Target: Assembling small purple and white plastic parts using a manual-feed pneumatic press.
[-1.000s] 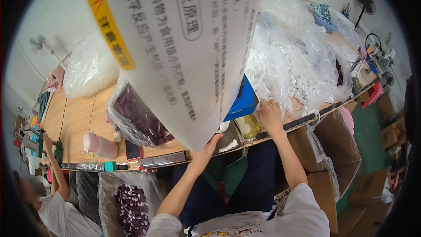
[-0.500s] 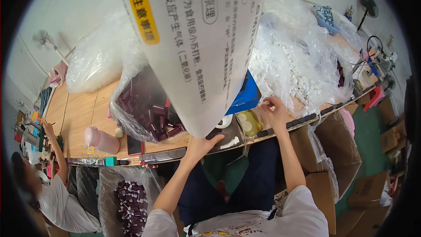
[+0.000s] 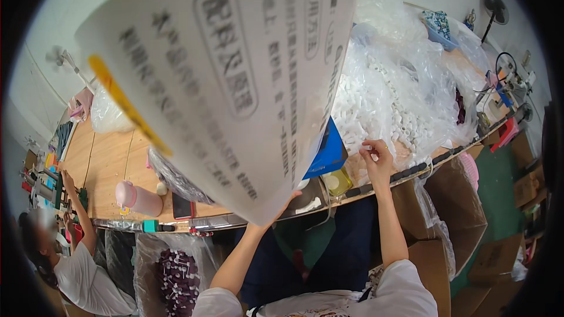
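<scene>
A large printed white sheet [image 3: 235, 123] with a yellow band hangs close in front and covers much of the middle. Behind its lower tip is my left hand [image 3: 286, 204]; only a thumb edge shows, so its fingers and anything in them are hidden. My right hand [image 3: 376, 157] is closed in a pinch on a small white plastic piece [image 3: 368, 148], above the table edge. Left of it stand a blue box [image 3: 330, 152] and a yellow-green dish [image 3: 338, 182]. Beyond it lies a heap of small white plastic pieces [image 3: 405, 111] in clear film.
Left on the table are a pink bottle [image 3: 138, 198], a phone [image 3: 182, 206] and a clear bag [image 3: 176, 176]. Below hangs a bag of purple tubes with white tips [image 3: 179, 276]. A co-worker [image 3: 82, 276] sits far left. Cardboard boxes [image 3: 452, 199] stand at lower right.
The sheet has swung left and lower, now hiding most of the bag of purple tubes and more of my left hand. My right hand has shifted slightly right and down, still pinched.
</scene>
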A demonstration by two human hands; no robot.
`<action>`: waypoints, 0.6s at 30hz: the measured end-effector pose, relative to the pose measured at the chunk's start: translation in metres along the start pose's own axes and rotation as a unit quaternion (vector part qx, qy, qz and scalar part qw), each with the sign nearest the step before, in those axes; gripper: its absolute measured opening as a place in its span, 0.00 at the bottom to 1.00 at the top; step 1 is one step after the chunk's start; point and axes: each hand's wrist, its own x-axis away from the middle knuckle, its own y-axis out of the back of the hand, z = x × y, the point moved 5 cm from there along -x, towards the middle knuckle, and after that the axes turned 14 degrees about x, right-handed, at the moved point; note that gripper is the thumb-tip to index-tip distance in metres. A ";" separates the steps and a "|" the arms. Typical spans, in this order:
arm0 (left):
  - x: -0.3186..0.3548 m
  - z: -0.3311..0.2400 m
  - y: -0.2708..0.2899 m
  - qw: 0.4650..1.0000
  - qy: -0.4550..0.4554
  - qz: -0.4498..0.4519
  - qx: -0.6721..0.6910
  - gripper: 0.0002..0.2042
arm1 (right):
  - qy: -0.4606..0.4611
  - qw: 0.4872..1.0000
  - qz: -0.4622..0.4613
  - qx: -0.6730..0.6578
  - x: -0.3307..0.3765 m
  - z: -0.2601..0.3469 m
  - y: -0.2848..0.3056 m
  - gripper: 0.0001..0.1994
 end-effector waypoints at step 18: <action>-0.013 0.033 0.008 0.981 0.144 0.058 0.114 0.14 | 0.000 1.000 0.001 0.010 0.007 0.010 -0.004 0.09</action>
